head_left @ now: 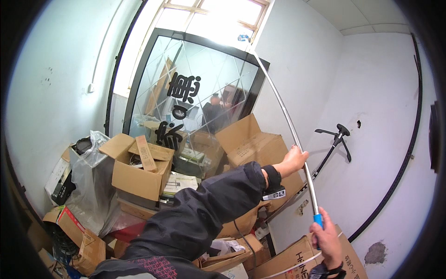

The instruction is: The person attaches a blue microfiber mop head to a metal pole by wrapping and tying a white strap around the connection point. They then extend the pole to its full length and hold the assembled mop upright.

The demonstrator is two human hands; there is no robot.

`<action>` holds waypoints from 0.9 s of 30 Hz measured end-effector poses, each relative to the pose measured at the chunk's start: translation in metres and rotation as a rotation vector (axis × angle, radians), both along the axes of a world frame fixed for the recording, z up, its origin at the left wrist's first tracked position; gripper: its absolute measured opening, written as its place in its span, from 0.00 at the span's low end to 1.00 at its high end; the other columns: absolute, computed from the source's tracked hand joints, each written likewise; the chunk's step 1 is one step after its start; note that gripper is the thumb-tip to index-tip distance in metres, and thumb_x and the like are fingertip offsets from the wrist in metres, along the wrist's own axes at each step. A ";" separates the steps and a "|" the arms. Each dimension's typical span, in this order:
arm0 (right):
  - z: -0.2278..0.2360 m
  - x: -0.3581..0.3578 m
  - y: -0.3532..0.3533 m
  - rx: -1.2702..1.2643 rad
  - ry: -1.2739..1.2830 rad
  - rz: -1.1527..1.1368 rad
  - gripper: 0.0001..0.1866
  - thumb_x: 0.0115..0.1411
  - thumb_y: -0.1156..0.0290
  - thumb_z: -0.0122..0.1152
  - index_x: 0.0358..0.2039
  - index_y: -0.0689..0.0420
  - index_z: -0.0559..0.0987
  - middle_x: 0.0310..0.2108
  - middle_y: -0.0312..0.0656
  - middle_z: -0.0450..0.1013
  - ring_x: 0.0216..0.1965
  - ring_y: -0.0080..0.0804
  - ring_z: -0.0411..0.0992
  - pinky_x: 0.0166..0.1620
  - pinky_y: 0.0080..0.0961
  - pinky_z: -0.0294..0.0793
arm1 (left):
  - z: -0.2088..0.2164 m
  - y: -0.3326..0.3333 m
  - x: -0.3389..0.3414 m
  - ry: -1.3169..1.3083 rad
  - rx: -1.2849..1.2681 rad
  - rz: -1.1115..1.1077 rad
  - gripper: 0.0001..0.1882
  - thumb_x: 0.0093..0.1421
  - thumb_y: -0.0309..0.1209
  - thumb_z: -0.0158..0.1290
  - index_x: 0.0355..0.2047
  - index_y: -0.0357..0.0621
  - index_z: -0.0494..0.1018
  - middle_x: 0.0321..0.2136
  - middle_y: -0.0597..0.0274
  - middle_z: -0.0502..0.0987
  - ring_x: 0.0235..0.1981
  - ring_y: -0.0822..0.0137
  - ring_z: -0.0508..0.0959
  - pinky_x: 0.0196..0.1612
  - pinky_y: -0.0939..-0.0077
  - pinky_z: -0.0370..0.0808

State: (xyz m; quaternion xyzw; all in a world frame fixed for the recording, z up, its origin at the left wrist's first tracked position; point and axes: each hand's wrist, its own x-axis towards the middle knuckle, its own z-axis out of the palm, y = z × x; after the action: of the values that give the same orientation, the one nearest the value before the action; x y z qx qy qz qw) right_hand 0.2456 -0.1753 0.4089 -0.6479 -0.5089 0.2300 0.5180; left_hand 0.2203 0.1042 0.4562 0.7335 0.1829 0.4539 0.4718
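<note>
A long silver pole [282, 108] slants up and away from me, with a blue grip at its near end. My left hand [292, 160], its arm stretched across from the left in a dark sleeve, is closed around the metal shaft. Lower down, my right hand [328, 237] wraps the blue grip [318, 220]. At the pole's far end a small blue-and-white head [243, 38] is raised in front of the bright window [218, 14], near the top edge of a black-framed mirror [160, 69]. Whether the head touches the window cannot be told.
Open cardboard boxes [139, 181] are piled below the mirror, with a larger carton [253, 144] beside them. A plastic-wrapped item [90, 181] stands at the left. A black stand with legs [341, 135] leans by the right wall [371, 93]. More cartons [283, 266] lie near my right hand.
</note>
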 end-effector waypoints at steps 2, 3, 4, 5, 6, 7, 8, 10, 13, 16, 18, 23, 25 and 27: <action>0.017 0.003 -0.022 0.009 0.029 -0.049 0.32 0.60 0.70 0.53 0.62 0.60 0.52 0.24 0.36 0.65 0.14 0.17 0.61 0.14 0.15 0.60 | 0.007 -0.019 0.008 -0.134 -0.045 -0.038 0.19 0.56 0.36 0.46 0.34 0.25 0.62 0.23 0.46 0.73 0.26 0.55 0.76 0.32 0.63 0.73; 0.024 0.005 -0.034 0.021 -0.007 -0.034 0.32 0.60 0.70 0.53 0.62 0.60 0.52 0.23 0.36 0.65 0.14 0.16 0.59 0.14 0.15 0.59 | 0.010 -0.029 0.012 -0.238 -0.076 -0.053 0.17 0.55 0.35 0.46 0.26 0.27 0.64 0.19 0.50 0.71 0.22 0.60 0.74 0.27 0.65 0.71; 0.027 0.006 -0.044 0.041 -0.010 -0.018 0.33 0.59 0.69 0.54 0.62 0.61 0.53 0.23 0.35 0.65 0.13 0.16 0.59 0.14 0.14 0.58 | 0.013 -0.036 0.013 -0.335 -0.111 -0.076 0.16 0.55 0.33 0.47 0.18 0.29 0.65 0.15 0.54 0.70 0.18 0.65 0.72 0.23 0.67 0.70; 0.028 0.007 -0.053 0.062 -0.013 -0.024 0.34 0.58 0.68 0.54 0.62 0.62 0.53 0.23 0.35 0.65 0.13 0.16 0.58 0.14 0.14 0.58 | 0.016 -0.042 0.013 -0.336 -0.089 -0.047 0.18 0.54 0.34 0.47 0.16 0.29 0.65 0.14 0.53 0.69 0.18 0.64 0.72 0.22 0.66 0.70; 0.027 0.009 -0.058 0.094 -0.018 -0.002 0.35 0.57 0.67 0.55 0.62 0.63 0.54 0.23 0.35 0.64 0.13 0.15 0.58 0.14 0.13 0.57 | 0.015 -0.046 0.011 -0.318 -0.031 0.009 0.18 0.53 0.34 0.47 0.16 0.29 0.65 0.14 0.53 0.69 0.18 0.63 0.72 0.22 0.65 0.70; 0.021 0.008 -0.061 0.101 -0.057 -0.029 0.35 0.56 0.68 0.55 0.62 0.62 0.55 0.23 0.35 0.64 0.13 0.16 0.58 0.14 0.13 0.57 | 0.012 -0.049 0.008 -0.296 0.015 0.057 0.18 0.53 0.34 0.48 0.15 0.29 0.64 0.14 0.53 0.69 0.18 0.63 0.72 0.22 0.65 0.70; 0.013 0.007 -0.063 0.092 -0.057 -0.029 0.35 0.56 0.68 0.55 0.62 0.62 0.54 0.23 0.35 0.64 0.13 0.16 0.58 0.14 0.13 0.57 | 0.007 -0.053 0.004 -0.293 0.063 0.101 0.19 0.53 0.35 0.48 0.15 0.29 0.64 0.14 0.52 0.69 0.18 0.62 0.72 0.22 0.64 0.70; -0.015 0.001 -0.057 0.087 -0.057 -0.022 0.36 0.57 0.68 0.56 0.62 0.61 0.53 0.23 0.35 0.64 0.13 0.16 0.58 0.14 0.13 0.56 | -0.013 -0.056 -0.010 -0.220 0.158 0.193 0.18 0.54 0.36 0.47 0.22 0.28 0.67 0.19 0.47 0.72 0.24 0.57 0.76 0.28 0.61 0.72; -0.067 -0.026 -0.033 0.282 -0.028 0.066 0.23 0.61 0.70 0.53 0.56 0.55 0.63 0.18 0.27 0.59 0.13 0.13 0.55 0.16 0.12 0.53 | -0.037 -0.052 -0.039 -0.167 0.119 0.175 0.22 0.57 0.42 0.48 0.36 0.30 0.63 0.26 0.44 0.73 0.31 0.55 0.76 0.34 0.61 0.72; -0.068 -0.039 -0.001 0.241 0.224 0.147 0.31 0.58 0.69 0.55 0.60 0.58 0.56 0.21 0.31 0.62 0.13 0.14 0.57 0.15 0.12 0.55 | -0.024 -0.031 -0.068 -0.046 0.221 0.199 0.26 0.60 0.46 0.49 0.41 0.31 0.60 0.28 0.47 0.73 0.32 0.59 0.76 0.36 0.66 0.73; -0.054 -0.049 0.035 0.278 0.265 0.234 0.34 0.58 0.70 0.53 0.62 0.60 0.52 0.22 0.32 0.62 0.13 0.14 0.57 0.14 0.12 0.57 | 0.001 -0.004 -0.093 -0.024 0.080 -0.178 0.27 0.63 0.42 0.46 0.48 0.29 0.57 0.30 0.53 0.74 0.32 0.66 0.76 0.36 0.73 0.74; 0.014 -0.059 0.140 0.412 0.208 0.342 0.33 0.59 0.69 0.53 0.62 0.61 0.52 0.21 0.29 0.59 0.14 0.13 0.57 0.15 0.12 0.57 | -0.021 -0.006 -0.139 -0.330 0.347 -0.047 0.30 0.62 0.36 0.48 0.57 0.29 0.53 0.26 0.56 0.76 0.28 0.69 0.77 0.35 0.76 0.73; 0.047 -0.060 0.177 0.456 0.198 0.387 0.32 0.60 0.68 0.54 0.61 0.61 0.53 0.25 0.30 0.62 0.16 0.12 0.58 0.15 0.11 0.58 | -0.049 -0.019 -0.164 -0.334 0.417 -0.031 0.27 0.62 0.31 0.48 0.58 0.32 0.56 0.30 0.59 0.76 0.31 0.72 0.76 0.37 0.79 0.72; 0.079 -0.062 0.211 0.506 0.199 0.524 0.32 0.60 0.68 0.54 0.61 0.61 0.53 0.26 0.31 0.62 0.16 0.12 0.58 0.15 0.11 0.58 | -0.074 -0.032 -0.190 -0.223 0.361 -0.080 0.20 0.62 0.27 0.48 0.54 0.35 0.62 0.34 0.60 0.76 0.34 0.75 0.75 0.39 0.80 0.72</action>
State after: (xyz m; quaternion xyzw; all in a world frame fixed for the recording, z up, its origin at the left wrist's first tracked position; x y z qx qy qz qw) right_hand 0.1835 0.0355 0.4880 -0.3220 -0.6453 0.2835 0.6321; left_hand 0.0299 0.0719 0.3822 0.7581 0.0161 0.5383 0.3678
